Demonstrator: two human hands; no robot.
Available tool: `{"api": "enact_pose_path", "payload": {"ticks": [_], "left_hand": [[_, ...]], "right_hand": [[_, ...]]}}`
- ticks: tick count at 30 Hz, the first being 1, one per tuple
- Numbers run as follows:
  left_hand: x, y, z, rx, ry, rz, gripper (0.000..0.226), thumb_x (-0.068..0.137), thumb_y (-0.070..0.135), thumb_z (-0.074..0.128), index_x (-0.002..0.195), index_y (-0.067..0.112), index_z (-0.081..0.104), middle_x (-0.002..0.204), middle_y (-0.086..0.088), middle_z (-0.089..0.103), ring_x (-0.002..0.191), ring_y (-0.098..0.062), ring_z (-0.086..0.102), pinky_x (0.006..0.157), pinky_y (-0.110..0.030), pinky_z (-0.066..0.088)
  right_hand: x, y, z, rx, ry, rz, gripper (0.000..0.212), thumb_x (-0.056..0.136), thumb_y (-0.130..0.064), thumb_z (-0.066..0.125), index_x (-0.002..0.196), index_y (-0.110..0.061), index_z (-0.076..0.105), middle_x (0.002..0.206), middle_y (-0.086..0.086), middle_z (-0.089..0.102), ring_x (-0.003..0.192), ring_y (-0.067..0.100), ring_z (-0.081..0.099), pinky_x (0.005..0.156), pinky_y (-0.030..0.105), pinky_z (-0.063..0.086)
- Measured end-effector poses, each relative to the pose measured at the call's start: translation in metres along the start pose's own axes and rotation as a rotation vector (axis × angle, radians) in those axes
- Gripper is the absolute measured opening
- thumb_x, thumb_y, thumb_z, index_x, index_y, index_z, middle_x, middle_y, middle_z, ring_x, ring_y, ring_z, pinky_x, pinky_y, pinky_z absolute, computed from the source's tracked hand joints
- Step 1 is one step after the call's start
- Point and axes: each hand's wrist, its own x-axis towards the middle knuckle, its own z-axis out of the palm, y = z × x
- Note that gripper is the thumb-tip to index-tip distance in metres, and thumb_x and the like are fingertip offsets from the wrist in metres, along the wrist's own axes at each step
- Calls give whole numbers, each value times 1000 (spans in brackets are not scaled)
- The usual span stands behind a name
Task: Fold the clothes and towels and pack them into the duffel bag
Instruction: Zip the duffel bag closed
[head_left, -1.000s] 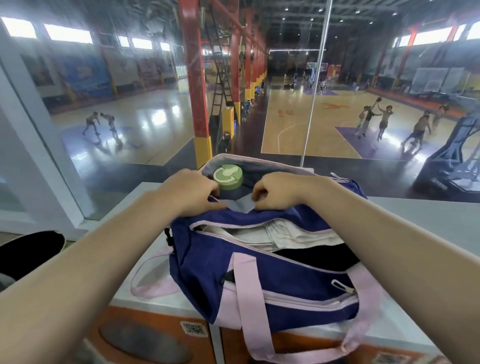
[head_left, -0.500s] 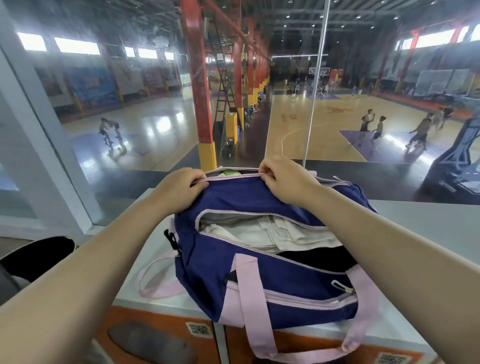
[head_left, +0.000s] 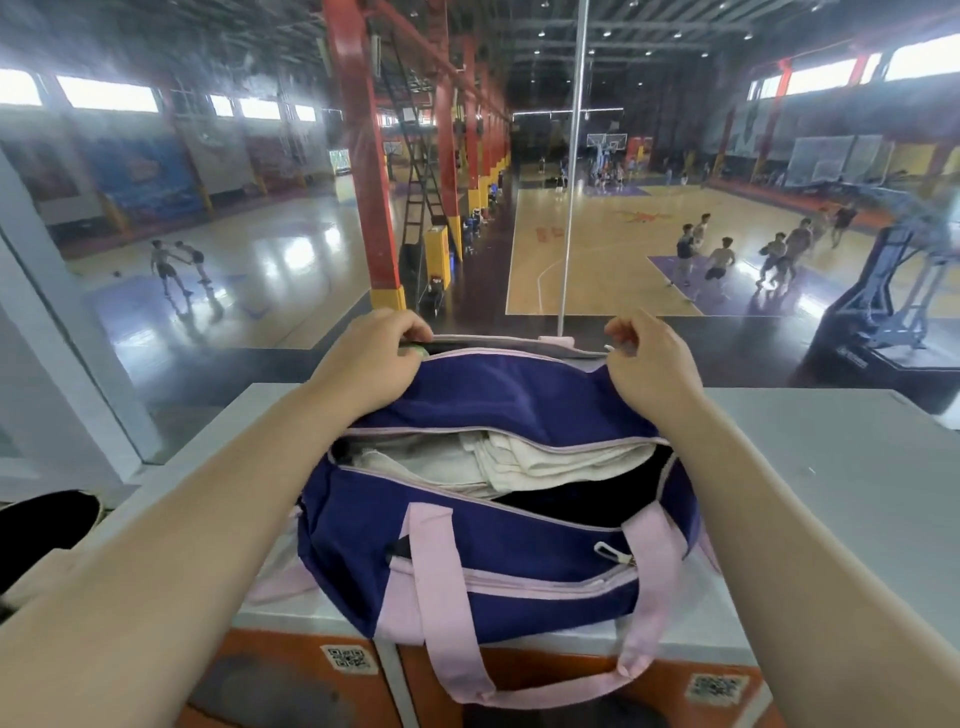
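So over on the far left we had a black rounded object (head_left: 44, 525) poking in at the edge, couldn't tell what it was, sitting just beside the pale grey countertop (head_left: 831, 467). Our left hand (head_left: 371, 358) was curled over the far left end of the navy blue fabric duffel bag with pink trim (head_left: 493, 540), fingers hooked round the far rim where a side pocket gaped a little, with a sliver of something green (head_left: 418, 352) showing just under the fingertips. The bag itself sat on the countertop right in front of us, near the front edge, with its main zip wide open and the folded white towels (head_left: 524, 460) lying inside, a dark item next to them toward the right. One pink webbing handle (head_left: 441, 613) hung down over the orange cabinet fronts (head_left: 545, 691) below, which had QR code stickers (head_left: 345, 659) on them. Further right, our right hand (head_left: 649, 364) pinched the far right end of that same pocket rim, thumb and fingers closed on what looked like the zip area, though we couldn't tell if it actually had the puller. Beyond the glass there was a basketball court (head_left: 597, 260) with players on it.
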Motion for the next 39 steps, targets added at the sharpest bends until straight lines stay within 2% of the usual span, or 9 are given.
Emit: {"api": "enact_pose_path", "payload": {"ticks": [4,8,12,21,24,27,29,34,39], "left_hand": [[11,43,19,-37,-49,34,23,94,14,51,108,25,64,114,7,57,103,-10,52,86,-26,38],[25,86,55,-89,-156,81,31,95,14,48,122,23,60,125,2,59,113,-16,56,91,-28,43],[42,116,87,-54,-250,138,43,97,15,43,139,22,49,139,-3,54,125,-22,51,102,-37,42],[70,140,128,200,-360,206,46,98,19,35,136,40,50,133,-9,53,121,-31,47,97,-43,36],[72,139,130,212,-341,244,44,100,18,33,137,36,50,136,-4,53,126,-29,40,97,-43,35],[77,131,133,110,-317,220,35,100,22,42,128,29,61,133,-3,56,125,-28,42,103,-43,38],[76,128,135,-12,-254,187,27,96,23,49,113,29,69,122,-1,63,117,-24,51,101,-42,43],[66,125,133,-16,-164,298,19,96,28,52,103,28,70,106,0,63,107,-22,50,93,-41,44],[56,123,120,168,-61,498,21,99,32,48,106,33,68,109,10,61,108,-13,49,78,-39,51]], "right_hand": [[-1,24,-8,-62,-75,114,37,91,-17,52,127,-12,55,128,7,58,116,25,53,86,24,34],[-3,34,-14,-51,-103,162,37,91,-21,54,127,-11,57,125,8,62,114,27,54,83,22,33],[-5,41,-11,-113,-119,105,34,88,-19,54,120,-13,64,121,8,65,113,28,56,83,23,35],[-9,42,-3,89,-18,102,37,85,-2,52,114,-17,68,113,1,69,107,20,60,82,17,35],[-7,48,-2,208,-6,150,37,83,3,49,109,-18,66,105,-1,68,104,18,62,83,19,41],[-4,52,0,137,-62,142,43,85,-2,50,126,-13,59,122,5,64,117,23,57,93,24,41],[-4,52,1,53,-134,112,44,90,-6,48,132,-14,57,129,5,61,120,23,53,89,20,35],[-3,54,3,7,-151,42,28,91,-13,53,115,-15,67,116,4,66,107,21,57,79,21,33],[-2,58,9,-23,-126,26,14,90,-15,58,102,-13,64,109,5,61,103,22,53,83,26,37]]}}
